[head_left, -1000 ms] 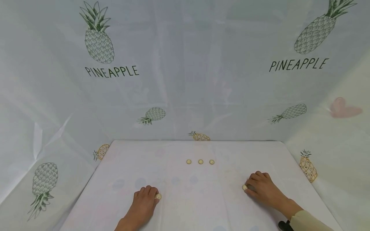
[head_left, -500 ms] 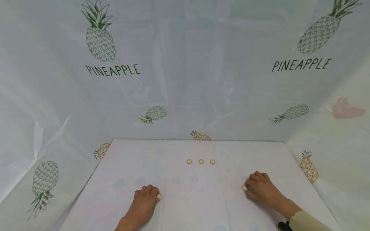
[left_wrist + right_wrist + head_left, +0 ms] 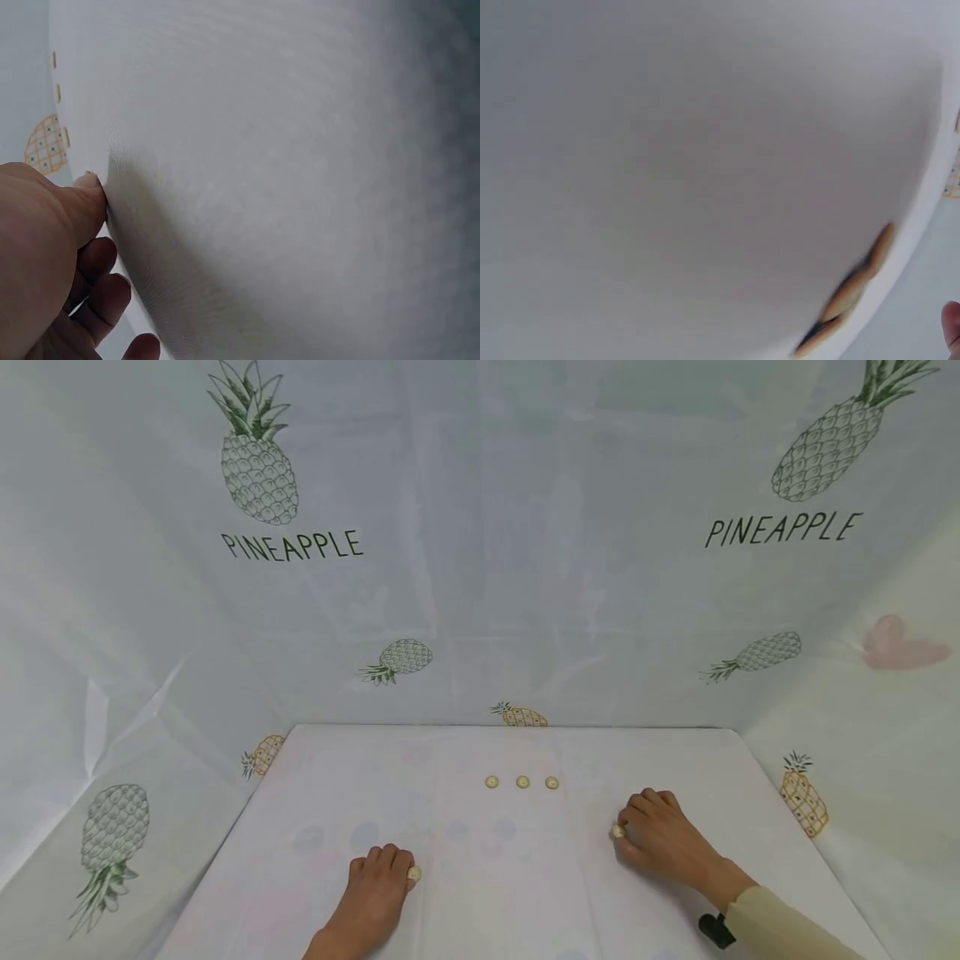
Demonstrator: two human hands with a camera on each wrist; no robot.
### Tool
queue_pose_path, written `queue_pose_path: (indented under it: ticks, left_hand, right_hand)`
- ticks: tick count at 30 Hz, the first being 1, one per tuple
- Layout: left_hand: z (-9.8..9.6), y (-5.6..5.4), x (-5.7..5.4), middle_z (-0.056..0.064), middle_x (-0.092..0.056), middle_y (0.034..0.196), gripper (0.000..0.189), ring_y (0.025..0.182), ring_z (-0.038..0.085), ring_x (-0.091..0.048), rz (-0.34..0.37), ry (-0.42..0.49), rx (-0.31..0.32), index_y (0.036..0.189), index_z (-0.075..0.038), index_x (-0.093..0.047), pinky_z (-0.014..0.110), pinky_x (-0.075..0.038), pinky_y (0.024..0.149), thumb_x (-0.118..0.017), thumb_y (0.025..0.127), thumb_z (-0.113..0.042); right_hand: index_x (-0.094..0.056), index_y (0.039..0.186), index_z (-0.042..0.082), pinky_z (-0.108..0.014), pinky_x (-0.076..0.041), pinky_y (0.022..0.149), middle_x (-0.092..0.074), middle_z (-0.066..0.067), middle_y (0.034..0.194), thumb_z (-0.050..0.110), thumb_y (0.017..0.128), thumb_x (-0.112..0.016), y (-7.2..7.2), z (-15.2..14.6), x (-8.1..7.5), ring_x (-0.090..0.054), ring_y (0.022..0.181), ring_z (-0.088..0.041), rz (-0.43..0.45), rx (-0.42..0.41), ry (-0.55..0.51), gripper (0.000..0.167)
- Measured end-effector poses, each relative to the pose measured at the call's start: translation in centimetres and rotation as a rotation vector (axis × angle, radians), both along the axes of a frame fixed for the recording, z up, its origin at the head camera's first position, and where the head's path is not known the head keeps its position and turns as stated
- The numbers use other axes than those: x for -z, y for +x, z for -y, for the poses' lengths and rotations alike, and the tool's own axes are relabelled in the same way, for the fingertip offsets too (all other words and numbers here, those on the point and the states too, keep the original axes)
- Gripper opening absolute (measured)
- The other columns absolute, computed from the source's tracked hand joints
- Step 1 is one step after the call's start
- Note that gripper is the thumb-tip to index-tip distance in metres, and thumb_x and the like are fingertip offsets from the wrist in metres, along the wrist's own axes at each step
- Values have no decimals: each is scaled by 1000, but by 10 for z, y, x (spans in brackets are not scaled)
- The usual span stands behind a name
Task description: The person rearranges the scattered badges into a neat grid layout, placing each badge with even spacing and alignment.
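My left hand (image 3: 373,897) rests low on the white table, pinching a small pale round disc (image 3: 414,873) between thumb and fingertips. In the left wrist view the thumb and curled fingers of that left hand (image 3: 45,262) show, but its disc is hidden. Over at the right, my right hand (image 3: 663,835) pinches another pale disc (image 3: 618,832), which looks slightly tilted near the tabletop. Only a fingertip of the right hand (image 3: 951,326) enters the right wrist view. Three similar discs lie in a row at the back: left disc (image 3: 492,782), middle disc (image 3: 522,782), right disc (image 3: 552,782).
The white table (image 3: 465,747) is enclosed by a pineapple-print sheet (image 3: 480,568) at the back and sides. A black object (image 3: 716,931) sits beneath the right wrist, by the pale sleeve (image 3: 780,922). Blurred tan pieces (image 3: 847,292) appear in the right wrist view; their kind is unclear.
My right hand has shifted left and a little farther back, carrying its disc along. The left hand and the row of three discs stay practically where they were.
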State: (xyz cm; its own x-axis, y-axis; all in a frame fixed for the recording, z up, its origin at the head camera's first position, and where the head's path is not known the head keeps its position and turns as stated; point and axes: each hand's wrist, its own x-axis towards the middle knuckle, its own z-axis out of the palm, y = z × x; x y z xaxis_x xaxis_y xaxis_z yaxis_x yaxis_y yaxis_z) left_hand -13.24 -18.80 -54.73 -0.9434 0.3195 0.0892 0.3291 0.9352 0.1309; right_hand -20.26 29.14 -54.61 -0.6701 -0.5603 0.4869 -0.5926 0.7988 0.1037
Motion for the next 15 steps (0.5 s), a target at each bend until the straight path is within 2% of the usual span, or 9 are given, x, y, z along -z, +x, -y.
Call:
queue_pose_path:
  ticks: [6, 15]
  left_hand:
    - [-1, 1, -2, -4, -53, 101, 21, 94, 17, -47, 12, 25, -9, 107, -15, -60, 52, -47, 88, -76, 97, -24]
    - [-2, 2, -3, -3, -53, 101, 23, 93, 18, -47, -5, 16, -11, 108, -14, -59, 50, -46, 87, -77, 97, -24]
  right_hand:
    - [-72, 86, 19, -44, -41, 86, -60, 6, 90, 25, 83, -83, -18, 24, -9, -49, 88, -16, 67, 14, -14, 13]
    - [-74, 91, 16, -44, -41, 87, -62, 4, 92, 26, 86, -82, -43, 56, -9, -48, 89, -17, 127, 29, 12, 13]
